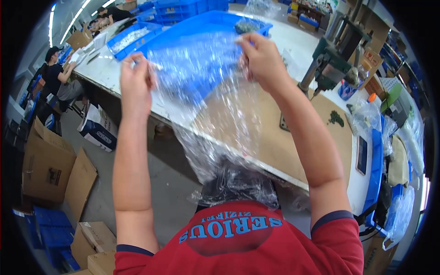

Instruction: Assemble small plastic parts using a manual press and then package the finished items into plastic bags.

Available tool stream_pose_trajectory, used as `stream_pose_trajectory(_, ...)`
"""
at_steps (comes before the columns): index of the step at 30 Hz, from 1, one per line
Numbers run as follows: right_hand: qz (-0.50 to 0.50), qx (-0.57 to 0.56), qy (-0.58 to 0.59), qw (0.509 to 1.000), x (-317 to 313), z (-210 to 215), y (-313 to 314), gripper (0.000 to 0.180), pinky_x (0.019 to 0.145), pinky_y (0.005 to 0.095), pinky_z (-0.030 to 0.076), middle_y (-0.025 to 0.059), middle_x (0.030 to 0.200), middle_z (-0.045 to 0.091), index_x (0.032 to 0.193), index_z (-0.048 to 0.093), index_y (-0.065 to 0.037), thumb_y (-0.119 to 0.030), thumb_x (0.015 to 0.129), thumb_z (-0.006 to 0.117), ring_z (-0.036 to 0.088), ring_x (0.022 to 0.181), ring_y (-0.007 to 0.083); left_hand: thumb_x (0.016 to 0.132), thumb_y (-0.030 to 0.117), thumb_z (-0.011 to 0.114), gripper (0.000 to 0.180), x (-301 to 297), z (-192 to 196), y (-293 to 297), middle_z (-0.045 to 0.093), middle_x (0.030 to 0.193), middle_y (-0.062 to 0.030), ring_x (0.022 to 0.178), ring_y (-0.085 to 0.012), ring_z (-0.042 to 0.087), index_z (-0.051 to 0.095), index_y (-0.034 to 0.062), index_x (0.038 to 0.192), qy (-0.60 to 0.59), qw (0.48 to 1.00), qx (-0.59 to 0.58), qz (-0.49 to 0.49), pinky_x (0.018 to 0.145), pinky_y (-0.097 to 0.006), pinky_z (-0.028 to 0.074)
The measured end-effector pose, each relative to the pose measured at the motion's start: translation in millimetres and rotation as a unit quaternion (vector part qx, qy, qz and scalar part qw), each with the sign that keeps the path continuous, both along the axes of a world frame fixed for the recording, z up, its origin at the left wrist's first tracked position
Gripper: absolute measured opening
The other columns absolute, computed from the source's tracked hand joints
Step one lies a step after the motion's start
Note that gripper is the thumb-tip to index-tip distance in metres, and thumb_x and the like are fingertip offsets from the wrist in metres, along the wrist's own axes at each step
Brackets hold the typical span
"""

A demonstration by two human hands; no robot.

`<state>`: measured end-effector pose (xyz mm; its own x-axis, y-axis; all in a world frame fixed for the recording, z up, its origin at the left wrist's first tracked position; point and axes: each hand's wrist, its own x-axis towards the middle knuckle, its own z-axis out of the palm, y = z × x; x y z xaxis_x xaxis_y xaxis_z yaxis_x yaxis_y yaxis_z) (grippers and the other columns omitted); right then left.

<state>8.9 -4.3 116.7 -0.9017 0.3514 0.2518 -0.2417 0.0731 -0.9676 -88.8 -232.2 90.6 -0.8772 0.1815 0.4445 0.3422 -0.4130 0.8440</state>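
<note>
Holding a clear plastic bag (206, 114) up by its mouth, above the near edge of the workbench (293, 146). Left hand (136, 82) and right hand (259, 57) are each pinching a top corner, spreading it. Bag is hanging open, apparently unfilled; the blue tray (201, 27) is sitting behind it.

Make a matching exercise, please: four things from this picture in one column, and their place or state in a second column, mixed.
Things:
1. clear plastic bag
2. blue tray
3. cardboard boxes
4. green press machine

Places or states:
a. standing on the table at the right
b. held up by the left hand and the right hand
c. lying on the floor at the left
d. lying on the table behind the bag

Pairs: 1-b, 2-d, 3-c, 4-a
</note>
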Motion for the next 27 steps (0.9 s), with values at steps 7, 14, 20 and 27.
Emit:
stream_pose_trajectory(7, -0.077, -0.093, 0.103, 0.987, -19, -51, 67, 0.017, 0.043, 0.0206, 0.033, 0.0022, 0.063, 0.05, 0.1, 0.061, -0.001, -0.015, 0.093, 0.053, 0.041, 0.048, 0.0085, 0.087, 0.001, 0.052, 0.016, 63, -141, -20, 0.053, 0.089, -0.0069, 0.066, -0.0121, 0.049, 0.05, 0.0049, 0.102, 0.06, 0.982, -0.097, 0.149, 0.061, -0.024, 0.044)
stream_pose_trajectory(14, -0.152, -0.059, -0.049, 0.985, 3, -114, 58, 0.021, 0.056, 0.0195, 0.037, 0.0, 0.079, 0.057, 0.103, 0.067, -0.003, -0.014, 0.09, 0.056, 0.047, 0.068, 0.0061, 0.068, 0.019, 0.077, 0.075, 146, -251, 25, 0.052, 0.112, -0.0238, 0.103, -0.0394, 0.053, 0.038, -0.0026, 0.128, 0.056, 0.943, -0.327, -0.016, 0.09, -0.042, 0.043)
stream_pose_trajectory(20, -0.16, 0.03, -0.099, 0.982, 18, -139, 80, 0.03, 0.074, 0.0203, 0.046, 0.0058, 0.104, 0.065, 0.117, 0.061, -0.001, -0.014, 0.092, 0.052, 0.06, 0.086, 0.0113, 0.072, 0.007, 0.064, 0.032, 147, -275, 19, 0.059, 0.089, -0.0181, 0.076, -0.0379, 0.059, 0.052, 0.0036, 0.102, 0.052, 0.881, -0.47, 0.023, 0.067, -0.046, 0.048)
stream_pose_trajectory(27, -0.141, 0.059, -0.118, 0.981, 24, -142, 48, 0.03, 0.07, 0.0224, 0.048, 0.0079, 0.103, 0.065, 0.12, 0.058, -0.003, -0.016, 0.094, 0.049, 0.061, 0.083, 0.013, 0.069, 0.0, 0.058, 0.013, 79, -284, -55, 0.059, 0.079, -0.0108, 0.07, -0.0303, 0.059, 0.063, 0.0065, 0.08, -0.131, 0.927, -0.267, 0.229, 0.064, -0.04, 0.048)
